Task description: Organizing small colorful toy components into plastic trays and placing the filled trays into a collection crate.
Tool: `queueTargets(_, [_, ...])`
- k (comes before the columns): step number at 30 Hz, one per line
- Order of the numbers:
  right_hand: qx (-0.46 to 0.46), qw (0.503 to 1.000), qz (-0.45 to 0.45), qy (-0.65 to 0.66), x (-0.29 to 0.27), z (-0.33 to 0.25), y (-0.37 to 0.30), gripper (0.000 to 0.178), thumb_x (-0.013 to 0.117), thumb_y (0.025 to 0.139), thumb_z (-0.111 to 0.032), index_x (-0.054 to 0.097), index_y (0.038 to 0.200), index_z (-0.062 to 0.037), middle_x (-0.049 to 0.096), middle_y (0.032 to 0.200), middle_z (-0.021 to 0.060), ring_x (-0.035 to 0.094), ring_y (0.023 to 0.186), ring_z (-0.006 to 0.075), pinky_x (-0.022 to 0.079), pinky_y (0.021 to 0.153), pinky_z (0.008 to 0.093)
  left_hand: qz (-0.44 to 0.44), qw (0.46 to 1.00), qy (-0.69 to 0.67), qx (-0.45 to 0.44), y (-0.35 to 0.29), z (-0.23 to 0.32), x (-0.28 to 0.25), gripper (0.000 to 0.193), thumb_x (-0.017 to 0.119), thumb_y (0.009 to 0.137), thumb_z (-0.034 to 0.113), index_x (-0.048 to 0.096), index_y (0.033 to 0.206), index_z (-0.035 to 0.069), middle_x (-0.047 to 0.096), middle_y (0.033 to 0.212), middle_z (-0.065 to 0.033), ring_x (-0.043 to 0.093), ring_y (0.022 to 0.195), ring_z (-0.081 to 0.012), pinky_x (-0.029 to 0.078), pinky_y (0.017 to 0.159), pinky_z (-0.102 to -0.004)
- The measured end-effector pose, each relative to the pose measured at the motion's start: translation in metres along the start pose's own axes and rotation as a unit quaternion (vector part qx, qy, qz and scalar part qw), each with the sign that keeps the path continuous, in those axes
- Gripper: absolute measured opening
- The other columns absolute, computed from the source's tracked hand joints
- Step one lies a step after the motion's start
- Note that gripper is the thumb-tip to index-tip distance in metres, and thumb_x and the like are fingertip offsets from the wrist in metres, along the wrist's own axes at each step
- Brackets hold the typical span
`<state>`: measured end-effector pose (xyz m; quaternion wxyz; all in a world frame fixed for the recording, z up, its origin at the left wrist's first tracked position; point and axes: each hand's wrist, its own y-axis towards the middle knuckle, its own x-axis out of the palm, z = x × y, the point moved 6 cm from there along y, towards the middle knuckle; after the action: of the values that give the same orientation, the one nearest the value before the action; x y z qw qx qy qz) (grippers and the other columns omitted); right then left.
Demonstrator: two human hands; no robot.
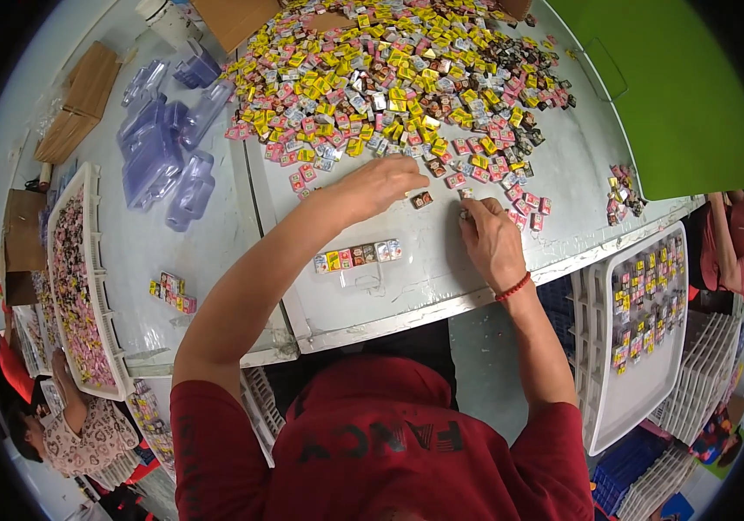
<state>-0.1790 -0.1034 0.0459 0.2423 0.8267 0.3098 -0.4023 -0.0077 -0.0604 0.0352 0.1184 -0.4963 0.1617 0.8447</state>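
A big heap of small wrapped squares in yellow, pink, brown and silver covers the far part of the white table. My left hand reaches to the heap's near edge, fingers bent over loose pieces, next to a single brown piece. My right hand pinches a small piece at its fingertips, beside several pink ones. A short row of mixed-colour pieces lies in a clear strip between my forearms.
Clear plastic moulds lie at the left. White trays hold sorted pieces at the left and at the right. A green surface lies at the far right. A small finished row lies left. Another person sits at the lower left.
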Motion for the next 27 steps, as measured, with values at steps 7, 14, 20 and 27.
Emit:
queueTargets(7, [-0.017, 1.000, -0.014, 0.000, 0.005, 0.001, -0.004, 0.029, 0.061, 0.079, 0.001, 0.063, 0.108, -0.0016, 0.062, 0.097, 0.0189, 0.063, 0.081, 0.0364, 0.051, 0.070, 0.0404, -0.046, 0.997, -0.060, -0.008, 0.010, 0.013, 0.011, 0.035, 0.066, 0.076, 0.002, 0.063, 0.110, 0.004, 0.056, 0.106, -0.0132, 0.058, 0.098, -0.0300, 0.050, 0.083, -0.0371])
queueTargets(14, [-0.023, 0.996, -0.087, -0.010, 0.007, 0.005, -0.002, 0.036, 0.060, 0.077, 0.002, 0.062, 0.112, -0.0041, 0.062, 0.097, 0.0170, 0.061, 0.089, 0.0357, 0.049, 0.075, 0.0411, 0.047, 0.994, -0.094, -0.014, 0.008, 0.024, 0.028, 0.029, 0.067, 0.080, 0.010, 0.060, 0.108, 0.007, 0.053, 0.100, -0.0105, 0.056, 0.101, -0.0291, 0.049, 0.084, -0.0392])
queueTargets(20, [-0.107, 0.983, -0.035, -0.146, 0.006, 0.000, -0.011, 0.032, 0.064, 0.082, -0.011, 0.062, 0.114, -0.0069, 0.063, 0.098, 0.0108, 0.060, 0.093, 0.0303, 0.042, 0.086, 0.0421, 0.102, 0.994, -0.014, 0.042, 0.003, 0.029, 0.025, 0.042, 0.068, 0.080, 0.014, 0.060, 0.121, 0.009, 0.058, 0.121, -0.0084, 0.055, 0.105, -0.0276, 0.049, 0.090, -0.0363])
queueTargets(27, [-0.143, 0.985, 0.017, -0.091, 0.010, 0.004, -0.013, 0.035, 0.069, 0.078, -0.009, 0.062, 0.112, -0.0048, 0.064, 0.101, 0.0107, 0.060, 0.094, 0.0311, 0.043, 0.086, 0.0399, 0.082, 0.995, -0.050, -0.030, 0.006, 0.034, 0.038, 0.029, 0.066, 0.082, 0.017, 0.066, 0.109, 0.007, 0.063, 0.113, -0.0081, 0.056, 0.107, -0.0274, 0.048, 0.091, -0.0365])
